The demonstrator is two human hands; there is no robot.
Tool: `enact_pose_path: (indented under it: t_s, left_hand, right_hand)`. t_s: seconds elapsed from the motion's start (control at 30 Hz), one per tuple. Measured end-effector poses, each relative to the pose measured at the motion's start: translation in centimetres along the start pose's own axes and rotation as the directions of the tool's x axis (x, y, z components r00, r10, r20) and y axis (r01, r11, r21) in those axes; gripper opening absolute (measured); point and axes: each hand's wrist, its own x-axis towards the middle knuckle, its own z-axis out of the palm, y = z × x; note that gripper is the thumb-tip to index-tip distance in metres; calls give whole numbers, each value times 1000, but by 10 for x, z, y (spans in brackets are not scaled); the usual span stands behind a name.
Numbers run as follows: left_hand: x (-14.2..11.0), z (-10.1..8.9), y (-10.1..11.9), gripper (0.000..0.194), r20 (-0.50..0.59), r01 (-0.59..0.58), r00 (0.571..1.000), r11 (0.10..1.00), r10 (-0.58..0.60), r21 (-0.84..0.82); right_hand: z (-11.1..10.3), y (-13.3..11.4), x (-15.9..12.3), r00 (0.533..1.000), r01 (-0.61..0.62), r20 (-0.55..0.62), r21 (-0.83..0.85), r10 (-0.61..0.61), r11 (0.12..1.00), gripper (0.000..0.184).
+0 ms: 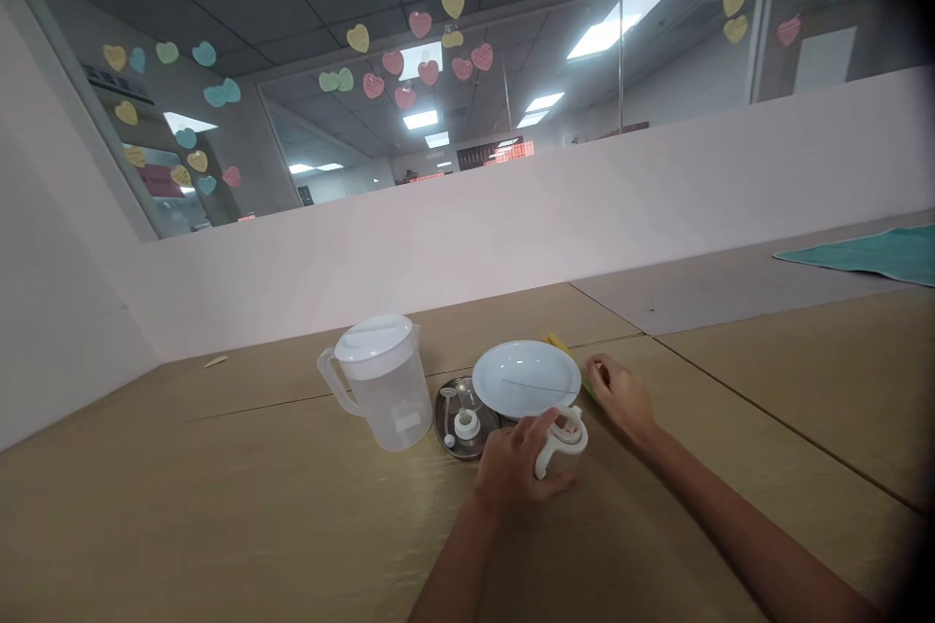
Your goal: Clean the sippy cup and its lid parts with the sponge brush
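Observation:
My left hand [515, 462] is wrapped round a small clear jar [564, 448] with a white rim and handle, at the front of a white plate [527, 378]. A thin dark line, perhaps a stick, crosses the plate. My right hand [620, 399] is closed, fingers curled, just right of the plate. Beside its fingertips a yellow-green strip [588, 391] partly shows; what the fingers hold is hidden. Left of the plate, a round metal tray [441, 414] carries a small clear glass piece with a white base [467, 424] and a small white stick-like piece [448, 414].
A clear plastic pitcher [394, 389] with a white lid stands left of the tray. Behind the plate a yellow piece [556, 343] sticks out. A teal cloth [869, 255] lies at the far right. The wooden table [255, 487] meets a white wall [365, 253] below the window.

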Motion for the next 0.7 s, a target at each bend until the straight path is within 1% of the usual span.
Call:
enact_pose_path:
  t_s: [0.03,0.1,0.17,0.27,0.4,0.5,0.57,0.6,0.63,0.67,0.7]
  left_hand:
    - [1,0,1,76,62,42,997,999,-42,-6]
    - [2,-1,2,76,171,134,977,991,-130,-14]
    - [3,-2,4,78,241,215,949,976,-203,-26]
    - [6,-6,7,82,287,304,917,952,-278,-48]
    - [11,-13,8,87,339,345,887,938,-314,-36]
    - [12,-17,3,93,336,329,892,944,-303,-22]
    - [10,-18,-4,100,317,282,913,959,-256,-39]
    - [8,-19,-8,101,295,247,930,967,-220,-58]
    - [6,-21,-12,98,258,209,949,975,-183,-78]
    - [3,-22,-17,91,205,181,966,979,-159,-92]
    - [1,-24,-21,80,138,174,977,980,-161,-94]
  right_hand:
    - [0,-2,-2,999,42,15,10,-42,999,39]
    - [2,-6,-5,989,125,74,-9,-124,992,41]
    - [4,-8,-8,974,197,126,-52,-189,979,43]
    - [6,-11,-10,952,269,175,-86,-252,959,44]
    - [8,-12,-11,940,297,195,-67,-280,952,44]
    - [10,-12,-11,940,309,177,-77,-292,948,44]
    - [11,-13,-11,938,317,182,-105,-295,943,47]
    - [10,-13,-11,938,316,188,-125,-290,940,48]
    - [9,-14,-11,940,312,194,-144,-282,939,50]
    - [8,-15,-11,942,304,198,-159,-271,939,52]
    - [7,-17,-11,944,296,202,-165,-261,941,54]
